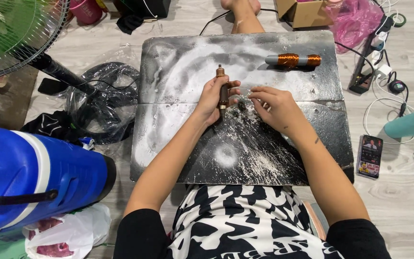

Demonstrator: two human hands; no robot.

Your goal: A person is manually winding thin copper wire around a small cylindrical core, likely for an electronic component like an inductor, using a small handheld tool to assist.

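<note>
Coil [293, 60] on board [178, 139], fan [10, 33] left

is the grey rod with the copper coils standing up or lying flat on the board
Lying flat. The grey rod rests on its side across the far part of the dark board, both copper coils showing, apart from both hands.

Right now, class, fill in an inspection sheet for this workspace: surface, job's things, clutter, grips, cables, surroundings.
Surface: dark board on the floor, streaked with white dust and scratches.
Job's things: brown tool with a metal tip, upright in the left hand; small dark bits at the right hand.
Clutter: grey rod with two copper coils lying at the board's far edge.
Grips: left shut on the tool; right fingertips pinched, what they hold too small to tell.
Cables: black coil left; white and black leads right.
Surroundings: fan, blue cooler, phone, box, pink bag.
</note>
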